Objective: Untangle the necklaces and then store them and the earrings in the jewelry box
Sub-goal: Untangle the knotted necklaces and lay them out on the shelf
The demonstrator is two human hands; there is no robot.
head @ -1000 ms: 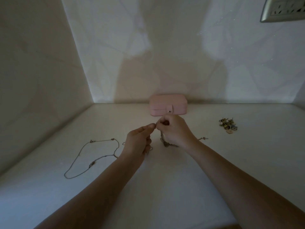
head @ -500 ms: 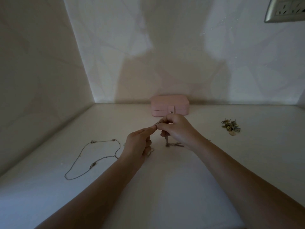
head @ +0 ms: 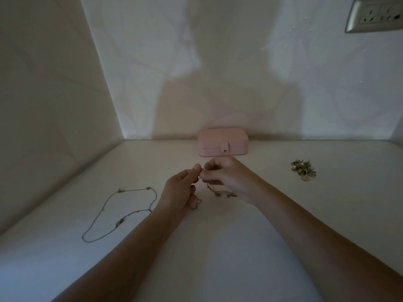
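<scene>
A closed pink jewelry box (head: 222,142) stands against the back wall. In front of it my left hand (head: 181,190) and my right hand (head: 229,177) meet, both pinching the end of a beaded necklace (head: 220,192) that hangs down from my fingers and trails onto the white surface under my right hand. A thin silver necklace (head: 113,214) lies spread in a loop on the surface to the left, part of it hidden behind my left wrist. A small heap of earrings (head: 303,170) lies at the right.
The white counter (head: 218,258) is bounded by a wall on the left and one at the back. A metal socket plate (head: 375,15) is mounted on the back wall at the top right.
My hands have stayed joined at the same spot; the right hand has lifted the beaded necklace slightly, so more of the chain shows below it.
</scene>
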